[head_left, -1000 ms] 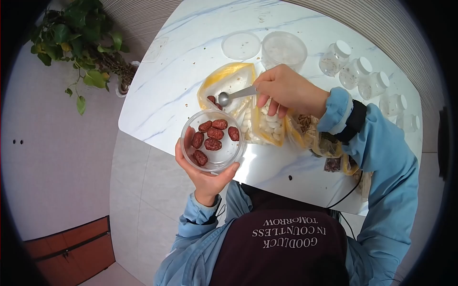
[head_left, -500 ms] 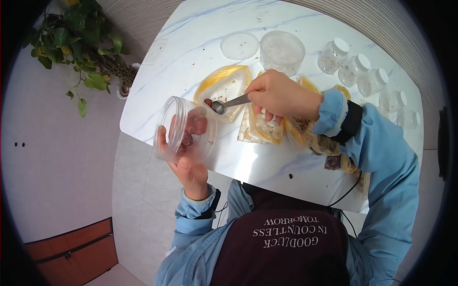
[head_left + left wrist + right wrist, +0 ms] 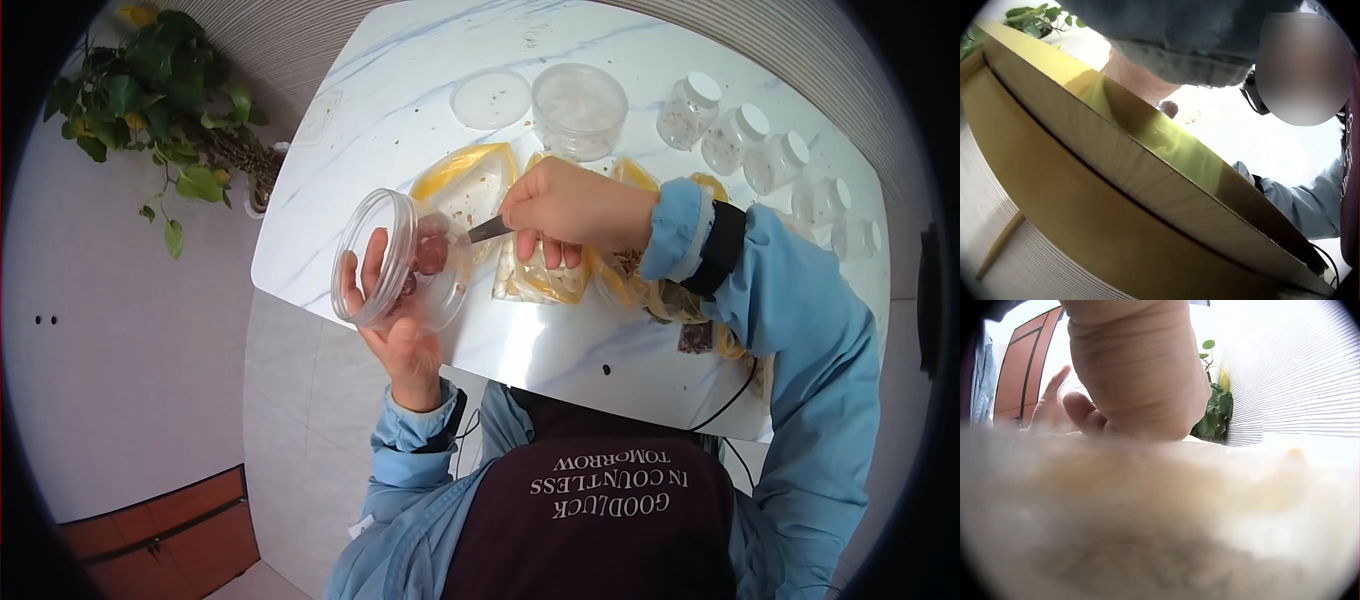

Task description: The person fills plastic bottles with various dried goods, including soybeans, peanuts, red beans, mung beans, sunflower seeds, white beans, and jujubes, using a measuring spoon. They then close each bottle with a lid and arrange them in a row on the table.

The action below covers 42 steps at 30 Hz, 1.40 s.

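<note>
My left hand [image 3: 408, 355] grips a clear round plastic jar [image 3: 455, 285] by its side and base, beyond the table's edge. The jar is tipped so its mouth faces left, and several red dates [image 3: 432, 253] show through its wall. In my right hand [image 3: 580, 205] is the dark handle of a metal spoon [image 3: 488, 230], pointing left; its bowl is hidden behind the jar. Under that handle lies an open clear bag with a yellow band [image 3: 450, 178], holding small crumbs. A bag of white pieces [image 3: 515, 280] sits below my right hand, which fills the upper right wrist view [image 3: 1141, 369].
Behind the bags stand a round clear tub [image 3: 580, 115] and a flat lid [image 3: 490, 98]. Several white-capped jars [image 3: 690, 110] line the far right. More bags [image 3: 695, 337] lie under my right forearm. A potted plant [image 3: 180, 110] is beyond the table's left edge.
My left hand has turned the jar from facing up to facing left, and the dates have slid together inside. The spoon has shifted left and its bowl has gone behind the jar.
</note>
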Each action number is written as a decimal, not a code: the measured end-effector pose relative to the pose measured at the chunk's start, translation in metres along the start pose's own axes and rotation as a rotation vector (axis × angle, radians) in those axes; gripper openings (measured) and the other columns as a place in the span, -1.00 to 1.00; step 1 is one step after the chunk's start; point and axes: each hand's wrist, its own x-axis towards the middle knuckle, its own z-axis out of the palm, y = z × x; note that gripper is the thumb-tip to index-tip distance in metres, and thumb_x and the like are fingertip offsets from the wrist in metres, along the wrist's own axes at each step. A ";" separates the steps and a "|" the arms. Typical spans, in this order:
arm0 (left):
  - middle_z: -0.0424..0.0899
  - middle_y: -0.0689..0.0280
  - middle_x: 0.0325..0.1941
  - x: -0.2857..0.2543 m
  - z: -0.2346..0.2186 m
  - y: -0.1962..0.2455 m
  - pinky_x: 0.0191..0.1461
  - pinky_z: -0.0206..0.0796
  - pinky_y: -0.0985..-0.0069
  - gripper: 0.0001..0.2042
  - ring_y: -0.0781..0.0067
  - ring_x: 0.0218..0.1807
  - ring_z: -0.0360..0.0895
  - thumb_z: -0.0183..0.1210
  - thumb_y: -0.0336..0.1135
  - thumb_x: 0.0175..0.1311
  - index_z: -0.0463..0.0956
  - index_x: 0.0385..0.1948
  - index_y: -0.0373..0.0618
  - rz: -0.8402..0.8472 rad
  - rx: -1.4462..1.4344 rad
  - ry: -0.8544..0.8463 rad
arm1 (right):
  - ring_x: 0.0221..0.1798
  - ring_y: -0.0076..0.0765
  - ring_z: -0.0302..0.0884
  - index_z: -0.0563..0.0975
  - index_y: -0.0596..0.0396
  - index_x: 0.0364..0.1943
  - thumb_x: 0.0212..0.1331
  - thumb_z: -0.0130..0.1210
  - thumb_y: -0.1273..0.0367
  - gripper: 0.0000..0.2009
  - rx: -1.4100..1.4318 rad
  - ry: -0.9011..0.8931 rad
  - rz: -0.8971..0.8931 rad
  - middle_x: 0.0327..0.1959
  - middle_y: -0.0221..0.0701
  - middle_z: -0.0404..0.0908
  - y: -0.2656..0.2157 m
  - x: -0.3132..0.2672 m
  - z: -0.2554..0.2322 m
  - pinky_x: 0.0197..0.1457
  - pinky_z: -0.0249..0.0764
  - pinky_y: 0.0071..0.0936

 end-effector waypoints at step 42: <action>0.15 -0.02 0.34 -0.032 -0.022 0.007 0.38 0.12 0.16 0.06 0.00 0.33 0.21 0.42 0.06 -0.15 -0.12 0.34 -0.13 0.151 0.389 -0.130 | -0.44 -0.05 0.55 0.60 0.16 -0.25 0.18 0.00 0.41 -0.82 -0.875 0.505 -0.790 -0.46 -0.15 0.60 0.010 -0.005 -0.007 -0.36 0.44 -0.28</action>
